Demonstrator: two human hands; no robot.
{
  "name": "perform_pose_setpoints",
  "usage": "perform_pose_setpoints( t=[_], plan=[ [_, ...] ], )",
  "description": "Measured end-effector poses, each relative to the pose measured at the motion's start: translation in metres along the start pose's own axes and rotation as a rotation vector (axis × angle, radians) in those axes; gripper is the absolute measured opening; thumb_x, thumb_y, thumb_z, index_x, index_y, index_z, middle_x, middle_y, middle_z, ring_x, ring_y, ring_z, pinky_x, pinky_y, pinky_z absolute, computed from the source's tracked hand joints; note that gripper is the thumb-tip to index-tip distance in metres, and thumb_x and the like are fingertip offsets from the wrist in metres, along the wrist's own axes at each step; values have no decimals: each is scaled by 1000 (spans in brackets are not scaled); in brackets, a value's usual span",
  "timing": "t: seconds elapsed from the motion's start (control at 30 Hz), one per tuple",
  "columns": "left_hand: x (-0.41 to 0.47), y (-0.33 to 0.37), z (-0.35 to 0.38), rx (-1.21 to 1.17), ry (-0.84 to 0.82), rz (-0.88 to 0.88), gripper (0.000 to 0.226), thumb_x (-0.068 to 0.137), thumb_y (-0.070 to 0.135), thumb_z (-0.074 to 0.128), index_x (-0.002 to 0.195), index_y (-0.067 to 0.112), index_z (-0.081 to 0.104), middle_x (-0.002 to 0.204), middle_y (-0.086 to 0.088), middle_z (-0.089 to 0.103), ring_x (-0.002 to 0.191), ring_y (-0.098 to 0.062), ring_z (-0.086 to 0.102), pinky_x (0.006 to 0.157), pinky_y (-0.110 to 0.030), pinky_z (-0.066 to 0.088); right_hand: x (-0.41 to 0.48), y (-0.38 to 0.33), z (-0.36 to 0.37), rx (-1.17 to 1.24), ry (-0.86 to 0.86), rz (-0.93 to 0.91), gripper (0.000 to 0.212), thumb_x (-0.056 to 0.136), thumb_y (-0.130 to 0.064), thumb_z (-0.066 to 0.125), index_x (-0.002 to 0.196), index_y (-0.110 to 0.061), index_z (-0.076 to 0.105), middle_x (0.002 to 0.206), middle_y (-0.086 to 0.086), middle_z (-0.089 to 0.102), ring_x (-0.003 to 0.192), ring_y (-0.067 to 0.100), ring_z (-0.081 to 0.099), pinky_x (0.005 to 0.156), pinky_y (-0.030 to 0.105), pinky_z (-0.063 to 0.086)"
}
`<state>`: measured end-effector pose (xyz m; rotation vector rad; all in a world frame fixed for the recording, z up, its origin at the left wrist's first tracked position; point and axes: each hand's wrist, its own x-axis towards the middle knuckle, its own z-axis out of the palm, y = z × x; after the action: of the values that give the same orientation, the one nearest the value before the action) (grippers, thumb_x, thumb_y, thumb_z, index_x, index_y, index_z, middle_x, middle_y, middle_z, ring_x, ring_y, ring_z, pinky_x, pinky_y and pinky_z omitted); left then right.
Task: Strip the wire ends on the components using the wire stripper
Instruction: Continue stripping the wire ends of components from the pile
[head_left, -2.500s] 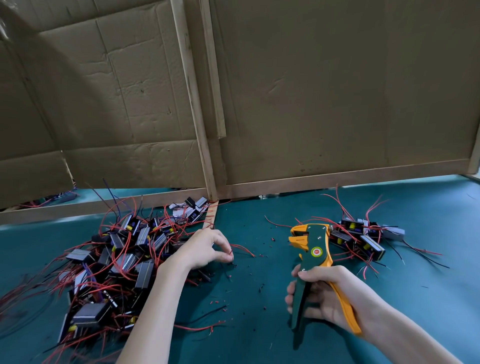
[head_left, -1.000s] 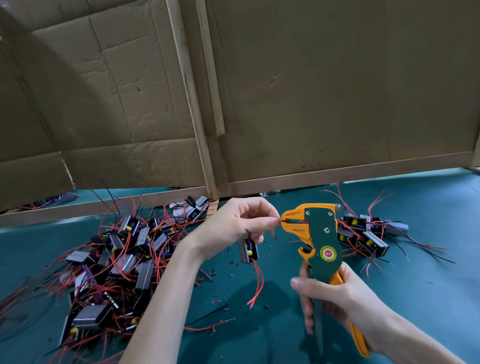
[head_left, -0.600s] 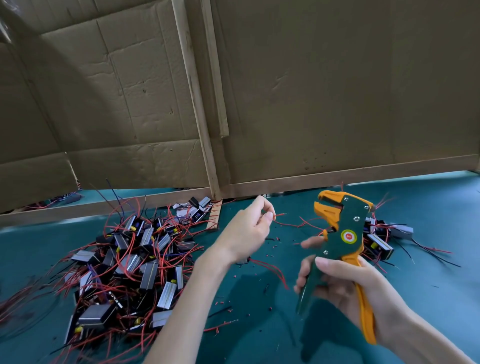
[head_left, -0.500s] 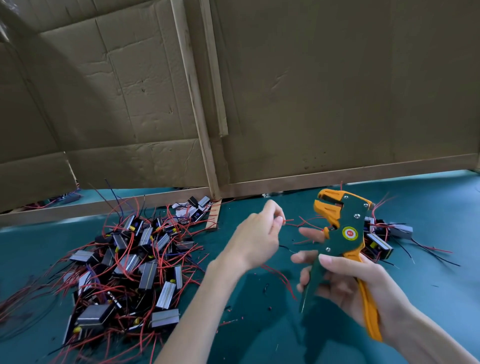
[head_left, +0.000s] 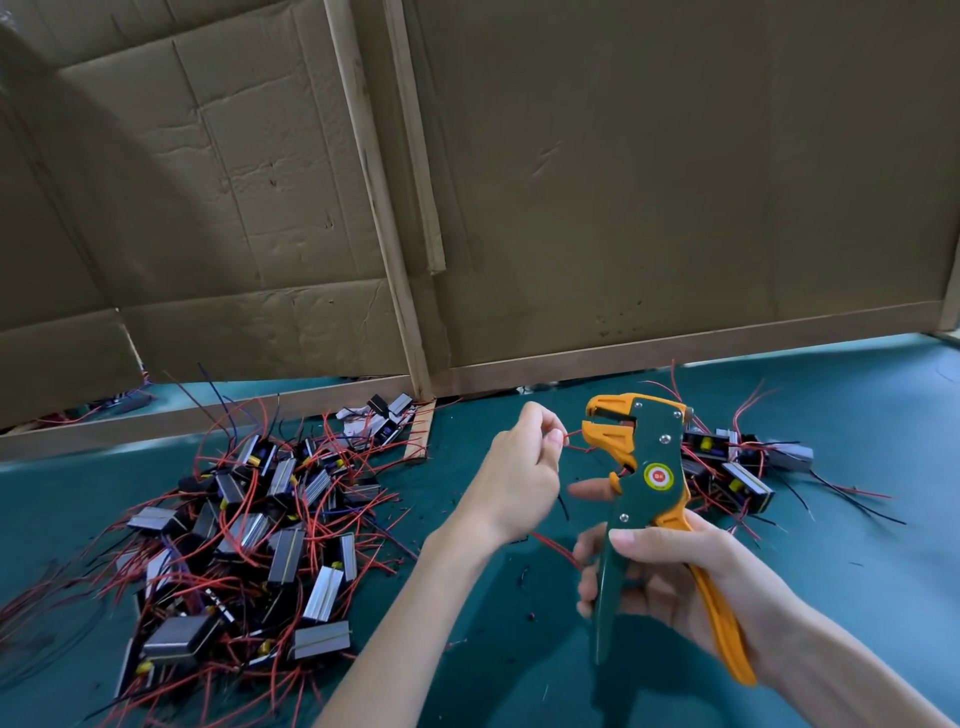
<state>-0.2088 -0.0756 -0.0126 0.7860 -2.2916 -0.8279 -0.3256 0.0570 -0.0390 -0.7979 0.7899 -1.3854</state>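
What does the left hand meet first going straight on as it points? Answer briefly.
Most likely the wire stripper, at its orange jaws, beyond the red wire the left hand pinches; depth unclear.

cardboard panels (head_left: 675, 182), wooden battens (head_left: 384, 208), green mat (head_left: 857, 571)

Mid-frame, pinches a red wire (head_left: 573, 432) in left hand (head_left: 514, 478), tip beside the head of the wire stripper (head_left: 649, 467); grips its handles in right hand (head_left: 675, 577).

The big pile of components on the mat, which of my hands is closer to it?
Left. The left hand is raised just right of the big pile, pinching a red wire; the right hand is farther right, gripping the wire stripper.
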Motion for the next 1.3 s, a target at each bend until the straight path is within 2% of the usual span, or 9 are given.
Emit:
perform_pose_setpoints(
  t=[0.17,0.27,0.47,0.57,0.63,0.73,0.9,1.13,1.3],
  plan=[
    [-1,3,2,-42,16,-25,21,103,22,34,85,29,42,63,5,48,52,-4,43,51,-21,32,1,1,0,-3,-38,1,55,60,-13,81,114,-11,70,94,29,66,71,38,67,70,48,57],
    [-3,5,8,-54,-5,-70,19,102,25,33,86,29,41,72,1,56,67,-18,55,59,-31,41,4,2,-4,32,-58,-51,59,63,-16,85,118,-9,67,109,27,67,73,36,68,72,48,56],
    [-2,5,5,-25,-62,-90,14,102,24,36,91,23,45,67,8,51,55,-4,45,53,-23,33,5,-1,-15,90,-95,-116,57,68,-20,83,120,-3,66,120,19,66,76,32,68,73,46,55],
    [-3,5,-4,-382,-235,-179,16,104,24,40,90,17,44,47,12,47,39,-2,35,43,-18,31,5,-2,-18,101,-44,-101,64,60,-21,89,118,-3,68,119,18,68,74,32,68,70,49,52],
    [-4,4,-12,-624,-317,-199,11,102,20,45,95,12,48,52,9,51,44,-6,36,44,-16,33,3,-4,-19,153,-18,-107,69,54,-19,91,116,-1,69,118,19,68,72,31,68,69,45,56],
    [-6,2,-20,-738,-344,-160,8,94,11,54,99,7,60,67,0,61,58,-10,43,53,-18,40,1,-8,-16,183,-7,-126,69,52,-17,92,115,1,69,119,21,67,72,30,68,67,42,58],
    [-6,4,-27,-649,-288,-119,9,90,8,62,83,10,68,69,-1,66,53,-6,43,55,-18,41,-1,-10,-11,65,56,-146,45,66,-2,68,110,-3,72,112,24,68,69,34,68,64,44,58],
    [-5,15,-48,-653,-49,-41,7,83,19,69,78,14,69,64,7,64,52,-2,47,55,-14,40,-1,-3,-6,-116,58,-124,36,67,-5,75,103,-5,72,82,29,62,71,43,65,67,47,57],
    [-6,21,-47,-556,-68,-11,10,89,13,65,79,14,67,59,13,60,57,1,52,55,-13,40,-4,-2,-2,-202,11,-93,55,55,-23,95,101,-5,70,82,28,64,73,46,65,70,48,55]
  ],
)
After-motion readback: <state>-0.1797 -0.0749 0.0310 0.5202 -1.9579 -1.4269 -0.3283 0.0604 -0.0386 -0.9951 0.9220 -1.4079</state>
